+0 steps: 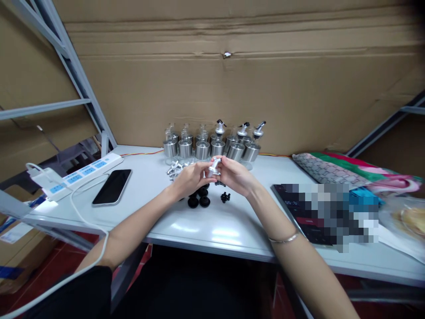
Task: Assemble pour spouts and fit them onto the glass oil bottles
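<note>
- Both hands meet above the worktop (pixel 212 230): the left hand (pixel 189 179) and right hand (pixel 234 176) pinch one small silver spout (pixel 214 166) between their fingertips, each grip closed on it.
- The spout's long axis tilts up and to the right; the two hands look equally near it.
- Just beneath lie black stoppers (pixel 199 198); loose silver spouts (pixel 175 169) lie left of the hands.
- Behind stands a cluster of glass bottles (pixel 212 144) with steel collars; the right ones carry spouts. Whether anything is inside them I cannot tell.
- Far left: a phone (pixel 112 187) and power strip (pixel 83 173).
</note>
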### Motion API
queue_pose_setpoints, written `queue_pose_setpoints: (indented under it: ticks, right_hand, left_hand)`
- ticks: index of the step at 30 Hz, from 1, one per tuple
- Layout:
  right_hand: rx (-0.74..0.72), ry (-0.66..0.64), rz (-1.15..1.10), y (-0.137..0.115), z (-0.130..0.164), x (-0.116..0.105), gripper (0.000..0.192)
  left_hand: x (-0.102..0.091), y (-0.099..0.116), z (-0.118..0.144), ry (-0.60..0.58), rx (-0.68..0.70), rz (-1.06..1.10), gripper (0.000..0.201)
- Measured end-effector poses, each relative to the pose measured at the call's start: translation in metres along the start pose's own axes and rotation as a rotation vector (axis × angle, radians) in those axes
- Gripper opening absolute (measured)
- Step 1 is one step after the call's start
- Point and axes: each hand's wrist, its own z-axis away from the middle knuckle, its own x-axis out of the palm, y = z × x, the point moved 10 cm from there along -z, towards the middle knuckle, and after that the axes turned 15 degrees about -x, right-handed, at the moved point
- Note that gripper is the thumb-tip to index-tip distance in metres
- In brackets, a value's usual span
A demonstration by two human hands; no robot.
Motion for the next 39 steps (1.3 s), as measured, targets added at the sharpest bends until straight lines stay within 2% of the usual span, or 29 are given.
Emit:
queue_pose_setpoints:
  ticks: [2, 5, 7, 11, 13, 16, 19, 24, 28, 32, 35, 39]
  right_hand:
    - [-0.005, 0.071, -0.045, -0.002, -0.002, -0.007, 0.027]
    - [0.011, 0.173, -0.149, -0.005, -0.003, -0.014, 0.024]
    - [0.028, 0.209, -0.169, -0.006, -0.003, -0.017, 0.025]
    - [0.035, 0.220, -0.125, -0.005, -0.002, -0.021, 0.026]
    - [0.045, 0.222, -0.115, -0.002, -0.002, -0.021, 0.026]
    - [0.076, 0.243, -0.126, 0.002, -0.001, -0.023, 0.025]
    - [0.101, 0.261, -0.145, 0.005, 0.000, -0.024, 0.024]
    - [0.093, 0.262, -0.098, 0.005, -0.001, -0.027, 0.022]
    - [-0.020, 0.248, 0.022, -0.006, -0.003, -0.032, 0.024]
    - [-0.110, 0.249, 0.167, -0.018, -0.004, -0.039, 0.030]
    - [-0.158, 0.242, 0.156, -0.024, -0.005, -0.039, 0.031]
    - [-0.201, 0.224, 0.142, -0.029, -0.007, -0.037, 0.028]
  left_hand:
    - [-0.003, -0.009, -0.003, -0.039, -0.065, -0.008, 0.038]
    - [-0.014, -0.027, -0.010, -0.042, -0.183, -0.042, 0.025]
    - [-0.014, -0.034, -0.013, -0.105, -0.218, -0.098, 0.018]
    - [0.011, -0.040, -0.006, -0.404, -0.240, -0.205, 0.016]
    - [0.023, -0.046, 0.001, -0.516, -0.277, -0.258, 0.020]
    - [0.034, -0.052, 0.009, -0.608, -0.296, -0.309, 0.029]
    - [0.038, -0.055, 0.012, -0.646, -0.292, -0.293, 0.028]
    - [0.034, -0.053, 0.010, -0.645, -0.297, -0.176, 0.023]
    - [0.025, -0.052, 0.006, -0.618, -0.352, -0.115, 0.025]
    - [0.008, -0.045, -0.006, -0.441, -0.337, -0.028, 0.027]
    - [-0.005, -0.038, -0.015, -0.270, -0.319, 0.106, 0.022]
    - [-0.014, -0.040, -0.018, -0.090, -0.379, 0.360, 0.019]
